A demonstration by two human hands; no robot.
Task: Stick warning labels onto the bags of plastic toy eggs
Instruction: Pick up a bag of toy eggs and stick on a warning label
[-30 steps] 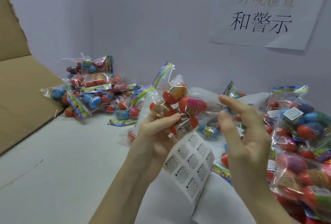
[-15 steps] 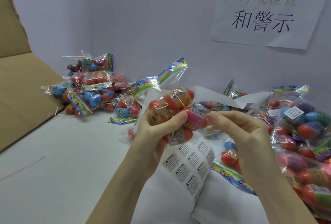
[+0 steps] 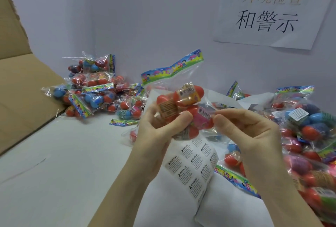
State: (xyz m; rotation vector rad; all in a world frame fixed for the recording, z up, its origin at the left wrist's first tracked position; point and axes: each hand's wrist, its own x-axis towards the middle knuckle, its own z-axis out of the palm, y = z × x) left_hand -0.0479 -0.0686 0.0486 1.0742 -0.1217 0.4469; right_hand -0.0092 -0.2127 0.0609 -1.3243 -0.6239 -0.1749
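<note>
Fingers of both hands pinch the egg bag, hiding its lower half.

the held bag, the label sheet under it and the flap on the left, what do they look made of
Held bag: thin clear plastic film, glossy; it crinkles and glints, and the eggs show through.
Label sheet: white paper-like stickers on a pale backing, matte, curling.
Flap: brown cardboard, dull, with a ragged torn edge.
</note>
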